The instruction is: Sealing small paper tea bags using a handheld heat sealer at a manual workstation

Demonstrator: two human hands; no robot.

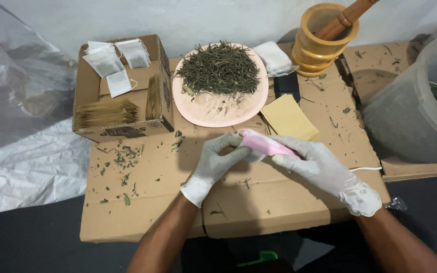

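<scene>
A flattened cardboard sheet [142, 202] strewn with leaf bits serves as the table. Above its middle, the gloved right hand [324, 169] grips a pink device [266, 145], and the gloved left hand [216, 162] pinches its tip, near a plate [218, 114] of dried herbs.

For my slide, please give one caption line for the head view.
Two gloved hands, left hand and right hand, hold a pink handheld tool before a plate of dried herbs.

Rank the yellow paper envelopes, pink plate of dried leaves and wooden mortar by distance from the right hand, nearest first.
From the right hand:
1. Yellow paper envelopes, just above it.
2. Pink plate of dried leaves, up and left.
3. Wooden mortar, at the far edge.
</scene>
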